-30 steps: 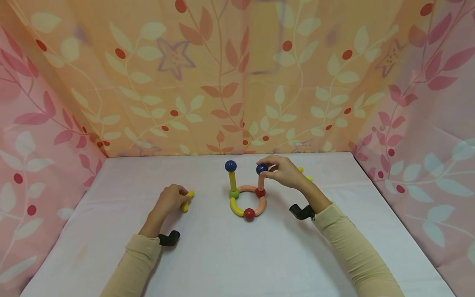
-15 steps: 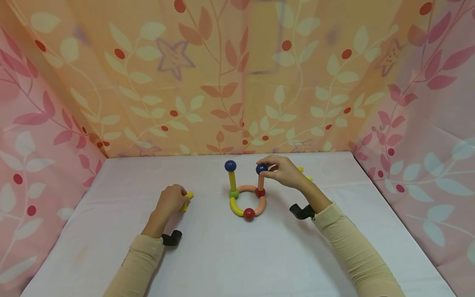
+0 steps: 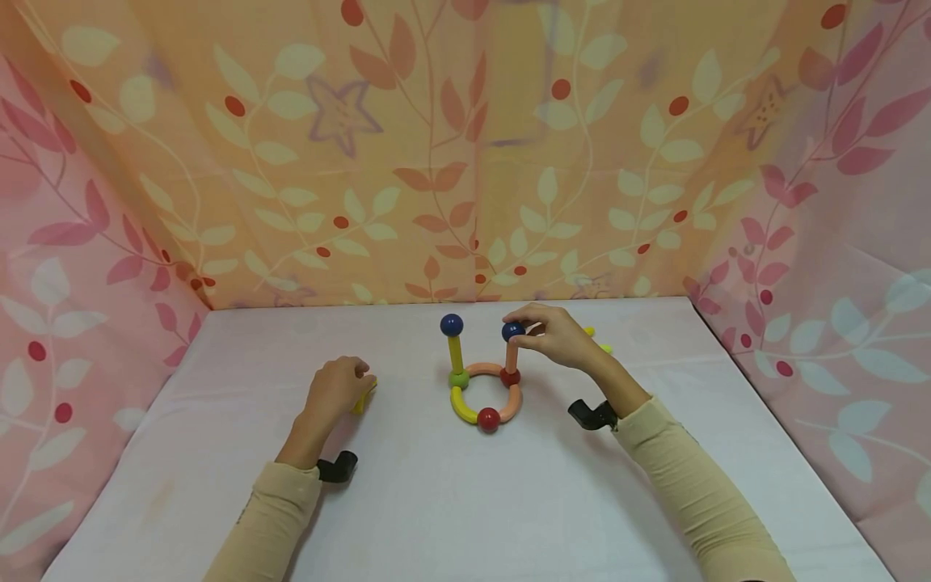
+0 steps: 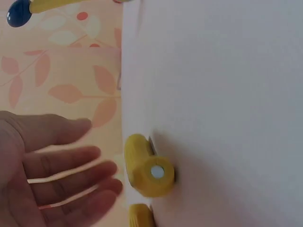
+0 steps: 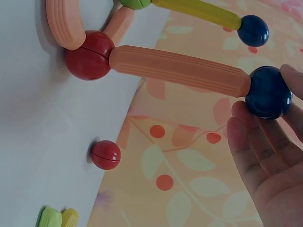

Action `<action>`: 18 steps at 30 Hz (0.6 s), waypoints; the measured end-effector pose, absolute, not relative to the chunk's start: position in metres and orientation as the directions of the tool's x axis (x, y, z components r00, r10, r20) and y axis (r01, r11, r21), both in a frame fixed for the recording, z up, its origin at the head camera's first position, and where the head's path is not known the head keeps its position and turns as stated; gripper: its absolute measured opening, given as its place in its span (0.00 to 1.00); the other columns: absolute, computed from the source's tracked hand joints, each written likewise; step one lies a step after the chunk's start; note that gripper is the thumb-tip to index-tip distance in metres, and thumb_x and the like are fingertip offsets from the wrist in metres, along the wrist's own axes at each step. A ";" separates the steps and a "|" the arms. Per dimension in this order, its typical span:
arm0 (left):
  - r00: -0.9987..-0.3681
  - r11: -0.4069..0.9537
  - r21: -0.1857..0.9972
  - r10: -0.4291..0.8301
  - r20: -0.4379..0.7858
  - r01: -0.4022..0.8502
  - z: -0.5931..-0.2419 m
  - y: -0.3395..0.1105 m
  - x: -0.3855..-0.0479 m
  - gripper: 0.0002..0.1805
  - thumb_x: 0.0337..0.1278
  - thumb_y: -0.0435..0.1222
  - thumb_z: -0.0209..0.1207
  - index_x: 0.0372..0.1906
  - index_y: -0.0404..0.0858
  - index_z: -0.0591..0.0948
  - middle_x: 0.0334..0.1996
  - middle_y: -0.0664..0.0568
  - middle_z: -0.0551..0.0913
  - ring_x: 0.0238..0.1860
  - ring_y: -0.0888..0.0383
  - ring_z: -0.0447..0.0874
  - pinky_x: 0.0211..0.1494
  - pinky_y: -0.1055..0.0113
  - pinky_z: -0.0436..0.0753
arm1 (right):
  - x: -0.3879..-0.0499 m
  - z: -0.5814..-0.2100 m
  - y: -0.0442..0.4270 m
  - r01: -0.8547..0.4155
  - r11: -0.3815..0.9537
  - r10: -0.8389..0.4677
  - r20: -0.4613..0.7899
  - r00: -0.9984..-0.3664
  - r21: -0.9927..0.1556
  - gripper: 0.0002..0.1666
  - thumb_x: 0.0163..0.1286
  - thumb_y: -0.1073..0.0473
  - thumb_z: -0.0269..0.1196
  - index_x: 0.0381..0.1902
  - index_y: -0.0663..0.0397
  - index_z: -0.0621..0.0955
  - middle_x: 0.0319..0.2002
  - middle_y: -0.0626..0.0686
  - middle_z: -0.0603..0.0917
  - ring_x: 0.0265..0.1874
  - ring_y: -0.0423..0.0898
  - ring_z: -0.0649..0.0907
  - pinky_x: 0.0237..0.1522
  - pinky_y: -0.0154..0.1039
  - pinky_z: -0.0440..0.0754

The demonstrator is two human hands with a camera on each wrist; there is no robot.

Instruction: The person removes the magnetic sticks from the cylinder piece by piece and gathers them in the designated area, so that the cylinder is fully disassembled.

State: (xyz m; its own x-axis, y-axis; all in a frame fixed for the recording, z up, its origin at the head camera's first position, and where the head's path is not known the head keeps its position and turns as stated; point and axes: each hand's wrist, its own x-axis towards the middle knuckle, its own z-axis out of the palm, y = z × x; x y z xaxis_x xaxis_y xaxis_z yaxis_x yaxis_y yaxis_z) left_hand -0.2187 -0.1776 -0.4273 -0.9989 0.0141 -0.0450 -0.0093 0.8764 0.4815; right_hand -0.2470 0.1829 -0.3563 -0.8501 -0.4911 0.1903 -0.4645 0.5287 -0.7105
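Observation:
My right hand pinches a dark blue ball at the top of an upright orange ribbed rod. That rod stands on a red ball in a ring of curved rods and balls. A yellow rod with another blue ball on top rises from the ring's green ball. At the left, my left hand hovers with loosely bent fingers, holding nothing. Beside it lie a yellow rod with a silvery magnet end and a second yellow piece, partly cut off.
Behind my right hand a loose red ball lies on the table, hidden in the head view. Near it are a light green piece and a yellow piece. Patterned curtains border the white tabletop.
My left hand has shifted slightly up and forward, and its fingers are now apart from the yellow pieces, covering more of them in the head view. The right hand has stayed on the blue ball.

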 end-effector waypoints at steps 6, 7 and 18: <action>-0.994 0.790 0.603 0.085 0.064 0.107 -0.429 -0.168 -0.220 0.15 0.63 0.39 0.61 0.48 0.33 0.84 0.43 0.43 0.87 0.45 0.46 0.84 0.49 0.52 0.81 | -0.248 -0.357 0.183 -0.464 0.524 -0.486 0.197 -0.851 -0.714 0.20 0.63 0.64 0.67 0.54 0.61 0.82 0.52 0.60 0.82 0.48 0.55 0.82 0.52 0.50 0.83; -0.992 0.774 0.621 0.094 0.083 0.126 -0.429 -0.166 -0.220 0.15 0.62 0.39 0.61 0.49 0.34 0.84 0.42 0.43 0.87 0.45 0.46 0.85 0.49 0.52 0.82 | -0.248 -0.358 0.183 -0.464 0.523 -0.485 0.198 -0.852 -0.715 0.20 0.63 0.64 0.67 0.54 0.61 0.82 0.52 0.60 0.82 0.48 0.55 0.82 0.52 0.50 0.83; -0.935 0.602 0.717 0.194 0.296 0.352 -0.429 -0.140 -0.212 0.13 0.60 0.38 0.64 0.46 0.36 0.86 0.43 0.47 0.88 0.44 0.52 0.85 0.50 0.56 0.85 | -0.248 -0.359 0.183 -0.464 0.515 -0.485 0.202 -0.851 -0.721 0.20 0.63 0.63 0.67 0.54 0.60 0.82 0.52 0.60 0.83 0.48 0.55 0.82 0.52 0.51 0.83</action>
